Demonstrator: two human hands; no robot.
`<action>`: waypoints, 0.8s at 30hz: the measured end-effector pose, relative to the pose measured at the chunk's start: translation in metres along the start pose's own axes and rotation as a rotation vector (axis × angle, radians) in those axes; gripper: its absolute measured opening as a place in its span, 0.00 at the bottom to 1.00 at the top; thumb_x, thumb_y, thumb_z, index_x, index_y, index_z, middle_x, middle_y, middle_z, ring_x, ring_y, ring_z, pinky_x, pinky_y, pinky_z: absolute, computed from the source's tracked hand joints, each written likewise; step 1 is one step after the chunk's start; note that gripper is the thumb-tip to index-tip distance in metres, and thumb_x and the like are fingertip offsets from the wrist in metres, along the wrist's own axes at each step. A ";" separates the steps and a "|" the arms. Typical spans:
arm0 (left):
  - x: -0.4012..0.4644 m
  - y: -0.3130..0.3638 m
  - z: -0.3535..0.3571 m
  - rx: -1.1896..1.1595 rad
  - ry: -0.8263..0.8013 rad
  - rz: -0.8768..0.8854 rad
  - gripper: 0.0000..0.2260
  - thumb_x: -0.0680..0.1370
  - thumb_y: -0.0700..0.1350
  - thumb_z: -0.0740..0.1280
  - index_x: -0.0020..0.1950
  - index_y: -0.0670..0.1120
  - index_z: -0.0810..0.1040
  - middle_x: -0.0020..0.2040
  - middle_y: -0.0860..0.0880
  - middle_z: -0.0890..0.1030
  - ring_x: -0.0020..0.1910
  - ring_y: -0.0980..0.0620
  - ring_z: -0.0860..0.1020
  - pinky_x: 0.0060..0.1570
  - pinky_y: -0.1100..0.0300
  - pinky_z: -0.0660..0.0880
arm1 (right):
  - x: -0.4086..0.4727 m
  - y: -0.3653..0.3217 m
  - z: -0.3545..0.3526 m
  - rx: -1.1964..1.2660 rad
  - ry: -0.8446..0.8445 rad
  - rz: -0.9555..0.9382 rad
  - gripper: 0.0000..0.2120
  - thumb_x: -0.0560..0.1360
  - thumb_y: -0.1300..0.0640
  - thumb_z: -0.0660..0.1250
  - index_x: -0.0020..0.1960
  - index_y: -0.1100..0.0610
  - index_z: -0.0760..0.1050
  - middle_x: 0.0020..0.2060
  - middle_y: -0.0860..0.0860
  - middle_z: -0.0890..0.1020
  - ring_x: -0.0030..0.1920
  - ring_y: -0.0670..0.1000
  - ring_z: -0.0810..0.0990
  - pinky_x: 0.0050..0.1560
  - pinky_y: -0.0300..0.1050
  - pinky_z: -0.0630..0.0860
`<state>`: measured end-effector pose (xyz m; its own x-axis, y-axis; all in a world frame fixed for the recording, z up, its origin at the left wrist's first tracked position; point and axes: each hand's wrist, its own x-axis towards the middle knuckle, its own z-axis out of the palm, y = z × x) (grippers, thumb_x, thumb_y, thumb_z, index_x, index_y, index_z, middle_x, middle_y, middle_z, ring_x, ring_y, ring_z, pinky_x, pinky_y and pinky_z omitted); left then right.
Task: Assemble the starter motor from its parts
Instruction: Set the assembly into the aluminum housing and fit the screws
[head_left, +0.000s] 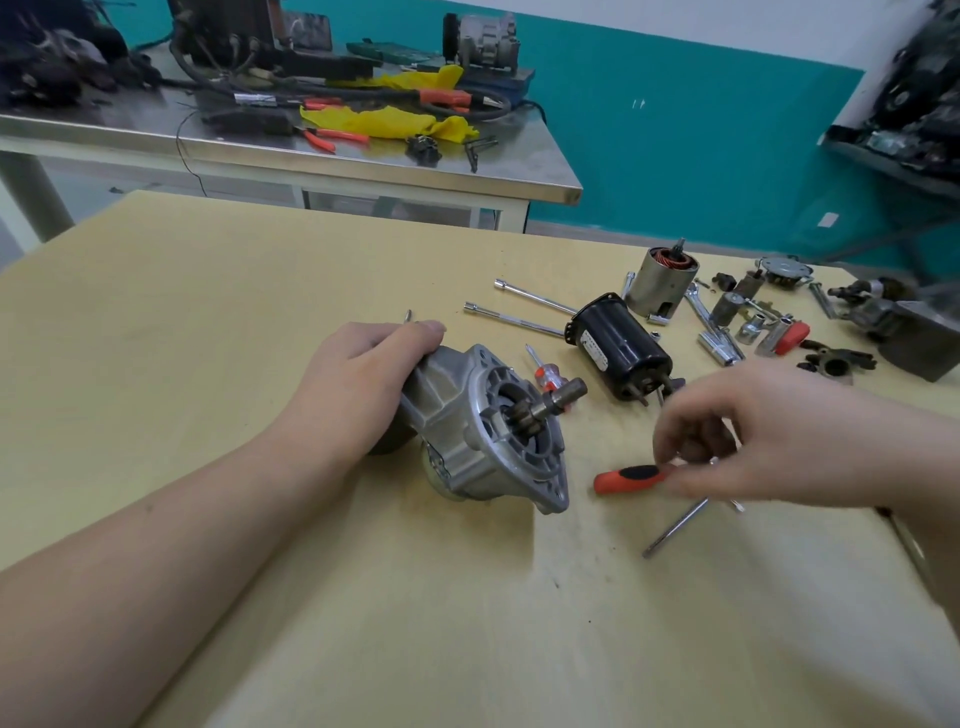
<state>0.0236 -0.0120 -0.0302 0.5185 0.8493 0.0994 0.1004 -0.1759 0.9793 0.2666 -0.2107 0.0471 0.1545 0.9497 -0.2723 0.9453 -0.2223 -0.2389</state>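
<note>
The aluminium starter housing (483, 431) lies on its side on the wooden table (260, 519), its pinion shaft (556, 402) pointing right. My left hand (358, 374) grips the housing from behind and above. My right hand (753, 441), blurred, hovers to the right with its fingers curled down, pinching the end of a red and black tool handle (628, 478). A thin metal rod (675, 527) lies under that hand. The black motor body (618, 348) and a silver casing with copper windings (660, 286) sit farther back.
A small red screwdriver (545, 376) lies behind the housing. Two long socket bars (519, 322) and several sockets and small parts (748, 322) are spread at the back right. A steel bench (311, 156) with cables and yellow rags stands beyond.
</note>
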 end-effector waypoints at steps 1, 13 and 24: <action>0.000 0.000 0.000 0.001 0.000 -0.005 0.21 0.76 0.60 0.67 0.30 0.51 0.65 0.28 0.54 0.64 0.26 0.53 0.63 0.25 0.62 0.59 | -0.004 -0.002 0.004 -0.083 -0.073 -0.004 0.16 0.65 0.30 0.69 0.50 0.32 0.79 0.43 0.37 0.82 0.43 0.40 0.81 0.43 0.44 0.81; 0.000 -0.002 -0.001 -0.009 -0.002 -0.005 0.21 0.76 0.61 0.68 0.31 0.51 0.66 0.27 0.54 0.64 0.25 0.52 0.63 0.23 0.65 0.60 | -0.007 -0.012 0.040 -0.061 0.183 -0.092 0.04 0.78 0.43 0.65 0.51 0.40 0.76 0.45 0.37 0.82 0.48 0.40 0.81 0.48 0.45 0.81; -0.005 -0.001 -0.005 -0.013 -0.059 0.000 0.25 0.76 0.65 0.66 0.34 0.46 0.66 0.30 0.52 0.66 0.27 0.51 0.63 0.32 0.56 0.59 | 0.072 -0.087 -0.013 1.322 0.476 -0.464 0.11 0.80 0.68 0.63 0.53 0.59 0.84 0.40 0.58 0.86 0.39 0.56 0.86 0.33 0.43 0.76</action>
<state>0.0171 -0.0135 -0.0308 0.5680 0.8182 0.0889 0.0898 -0.1689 0.9815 0.1991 -0.1203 0.0605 0.2429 0.9136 0.3261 0.0344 0.3278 -0.9441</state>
